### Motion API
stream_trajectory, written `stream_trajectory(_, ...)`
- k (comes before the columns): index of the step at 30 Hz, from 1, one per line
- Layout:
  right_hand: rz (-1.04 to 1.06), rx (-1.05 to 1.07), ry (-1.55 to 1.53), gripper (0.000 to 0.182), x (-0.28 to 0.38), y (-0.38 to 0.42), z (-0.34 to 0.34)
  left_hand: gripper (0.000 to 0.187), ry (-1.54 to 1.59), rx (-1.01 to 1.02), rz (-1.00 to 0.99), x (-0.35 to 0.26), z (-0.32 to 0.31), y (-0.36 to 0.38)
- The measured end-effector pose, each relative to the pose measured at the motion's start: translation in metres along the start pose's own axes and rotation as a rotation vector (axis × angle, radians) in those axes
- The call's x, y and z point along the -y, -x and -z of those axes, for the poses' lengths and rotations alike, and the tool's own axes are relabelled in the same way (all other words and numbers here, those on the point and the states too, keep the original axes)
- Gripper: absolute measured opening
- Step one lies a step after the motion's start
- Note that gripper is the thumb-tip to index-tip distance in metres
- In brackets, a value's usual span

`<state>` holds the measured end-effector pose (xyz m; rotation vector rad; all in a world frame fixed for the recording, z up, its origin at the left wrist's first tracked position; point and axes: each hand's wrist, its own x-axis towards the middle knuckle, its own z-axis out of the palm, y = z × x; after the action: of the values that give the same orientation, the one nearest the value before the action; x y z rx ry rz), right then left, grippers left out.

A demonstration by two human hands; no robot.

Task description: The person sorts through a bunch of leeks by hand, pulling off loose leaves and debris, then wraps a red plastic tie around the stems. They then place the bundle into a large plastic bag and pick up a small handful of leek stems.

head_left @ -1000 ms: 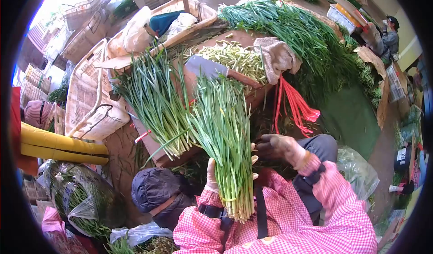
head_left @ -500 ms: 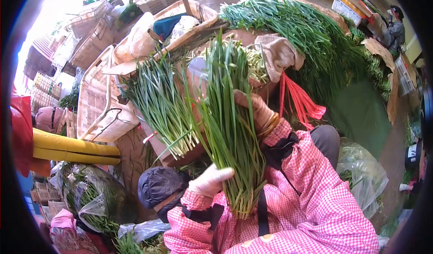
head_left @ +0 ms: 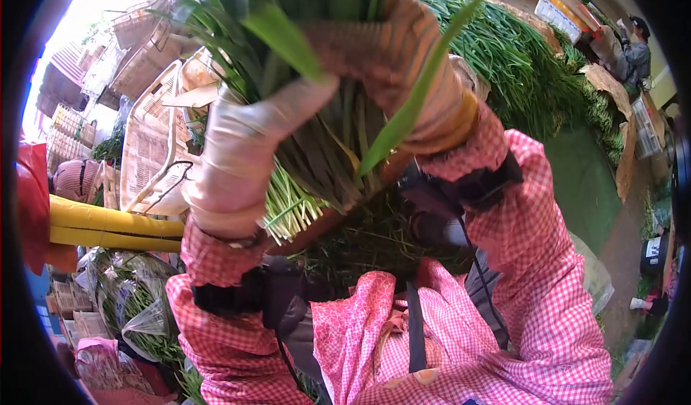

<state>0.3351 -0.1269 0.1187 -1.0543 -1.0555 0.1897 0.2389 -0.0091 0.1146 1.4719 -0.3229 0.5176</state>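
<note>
A thick bunch of garlic chives (head_left: 327,149) is raised close to the camera, its leaves running off the top edge. My left hand (head_left: 241,142), in a white glove, is closed round its left side with the thumb across the front. On the other side my right hand (head_left: 407,70), in a striped tan glove, wraps the leaves; its fingertips are blurred. One loose leaf (head_left: 425,81) sticks out across the right glove. Below and behind the bunch, the pale cut ends of more chives (head_left: 291,207) show, mostly hidden by my left hand.
A large heap of chives (head_left: 504,66) lies at the upper right, beside a green sheet (head_left: 586,182). At left are a plastic crate (head_left: 155,149), yellow padded tubes (head_left: 115,225) and bagged greens (head_left: 144,297). A person (head_left: 635,52) is at the far right.
The bunch has moved up and nearer the camera, away from my lap. My left hand has risen from its lower end and now grips it close to my right hand.
</note>
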Motion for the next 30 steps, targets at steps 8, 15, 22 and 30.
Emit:
stream_trajectory(8, -0.01, 0.132, 0.069, 0.046, -0.056, -0.043, 0.017, 0.032, 0.028, -0.116, 0.157, 0.051, 0.042, -0.026)
stream_trajectory(15, -0.184, 0.188, 0.112, 0.075, -0.046, -0.038, 0.005, 0.048, 0.065, -0.104, 0.172, 0.072, 0.062, -0.028)
stream_trajectory(22, 0.0, 0.116, 0.648, 0.035, -0.041, -0.048, -0.002, 0.043, -0.079, 0.056, 0.113, 0.056, 0.026, -0.013)
stream_trajectory(30, -0.195, -0.003, 0.555, 0.023, -0.014, -0.042, 0.012, 0.062, -0.122, -0.133, 0.345, -0.018, 0.003, -0.003)
